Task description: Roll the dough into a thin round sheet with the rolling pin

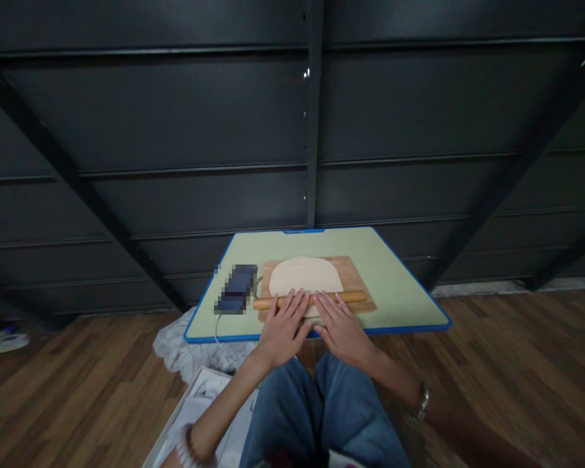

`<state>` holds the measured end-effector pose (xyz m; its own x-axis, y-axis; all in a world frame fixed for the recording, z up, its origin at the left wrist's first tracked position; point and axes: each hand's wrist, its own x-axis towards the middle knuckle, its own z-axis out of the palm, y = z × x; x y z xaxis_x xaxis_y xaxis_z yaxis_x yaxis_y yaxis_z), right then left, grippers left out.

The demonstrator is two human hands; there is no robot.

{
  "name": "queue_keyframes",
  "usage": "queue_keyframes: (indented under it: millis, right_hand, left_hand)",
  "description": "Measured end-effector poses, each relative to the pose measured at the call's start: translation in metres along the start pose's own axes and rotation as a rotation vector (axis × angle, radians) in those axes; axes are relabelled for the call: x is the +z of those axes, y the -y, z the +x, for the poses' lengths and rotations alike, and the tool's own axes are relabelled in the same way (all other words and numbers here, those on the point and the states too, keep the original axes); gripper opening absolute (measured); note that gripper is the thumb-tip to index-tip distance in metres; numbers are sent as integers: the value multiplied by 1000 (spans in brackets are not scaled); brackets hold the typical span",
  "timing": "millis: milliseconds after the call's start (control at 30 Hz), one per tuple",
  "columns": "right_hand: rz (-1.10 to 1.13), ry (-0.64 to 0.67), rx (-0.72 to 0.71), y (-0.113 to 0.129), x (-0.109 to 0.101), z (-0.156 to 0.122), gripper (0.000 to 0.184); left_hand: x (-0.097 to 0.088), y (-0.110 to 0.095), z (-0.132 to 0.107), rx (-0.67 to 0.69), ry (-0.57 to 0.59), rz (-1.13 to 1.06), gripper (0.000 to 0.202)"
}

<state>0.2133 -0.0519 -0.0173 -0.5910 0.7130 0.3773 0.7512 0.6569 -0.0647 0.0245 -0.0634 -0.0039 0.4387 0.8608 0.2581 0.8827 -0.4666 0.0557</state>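
A sheet of pale dough (305,274) lies rolled out on a wooden board (355,276). Across its near part rests a wooden rolling pin (353,297), its ends reaching toward both sides of the board. My left hand (286,325) lies flat on the pin left of centre, fingers stretched forward over it. Just right of it, my right hand (340,327) presses on the pin in the same flat way, not wrapped round it. The two hands' fingertips are close together, and they hide the pin's middle and some of the dough's near edge.
The board sits on a pale green table (404,296) with a blue rim. A blurred-out dark device (237,289) with a white cable is left of the board. Crumpled plastic (180,344) and a box of papers (224,403) stand below left. Dark panelled metal wall (214,117) rises behind.
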Motion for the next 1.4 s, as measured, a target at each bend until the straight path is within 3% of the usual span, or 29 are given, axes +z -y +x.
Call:
queue_keyframes:
  millis: [133, 267, 400, 733, 1100, 1400]
  right_hand:
    - [-21, -16, 68, -14, 2, -4, 58]
    - [-17, -18, 106, -41, 3, 6, 58]
    - [-42, -3, 106, -63, 4, 28, 59]
    - [-94, 86, 281, -100, 14, 101, 56]
    - [101, 348, 313, -149, 35, 169, 60]
    - [81, 256, 228, -170, 50, 199, 49]
  left_hand:
    - [6, 6, -5, -150, -4, 45, 55]
    - [6, 18, 10, -254, 56, 39, 60]
    - [2, 34, 37, -266, 103, 30, 70]
    - [11, 64, 103, -268, -26, 125, 73]
    - [24, 110, 172, -231, 189, 12, 71]
    - [32, 132, 204, -245, 163, -11, 60]
